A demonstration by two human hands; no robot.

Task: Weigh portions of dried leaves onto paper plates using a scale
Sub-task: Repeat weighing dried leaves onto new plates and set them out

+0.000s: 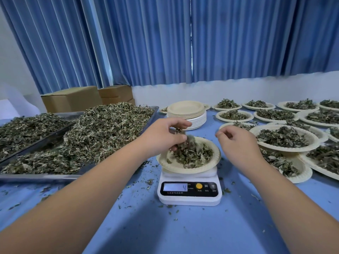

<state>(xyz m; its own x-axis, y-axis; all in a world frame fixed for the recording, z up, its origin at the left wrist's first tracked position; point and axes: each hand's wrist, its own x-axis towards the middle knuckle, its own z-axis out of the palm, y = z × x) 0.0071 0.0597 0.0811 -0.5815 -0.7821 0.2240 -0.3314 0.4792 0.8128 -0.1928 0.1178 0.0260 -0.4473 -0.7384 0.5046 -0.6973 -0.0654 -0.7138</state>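
Blue curtains (165, 43) across the back wall; blue-covered bench (183, 231) below, littered with leaf crumbs. Left side of bench: metal tray (36, 177) heaped with dried leaves (102, 129), a second tray (36, 143) behind it. Right side: filled plates (284, 149) in overlapping rows, running out of frame. Cardboard boxes (71, 99) behind the trays. Stack of empty plates (186, 109) at bench centre, far side. White scale (189, 198) at centre near side, carrying a paper plate (183, 170) with a portion of leaves in it. Left hand (161, 138) over the plate's left rim, fingers curled round a clump of leaves, some blurred below it. Right hand (236, 142) in the air just right of the plate, fingers loosely curled, nothing seen in them. Display (175, 186) shows 4.
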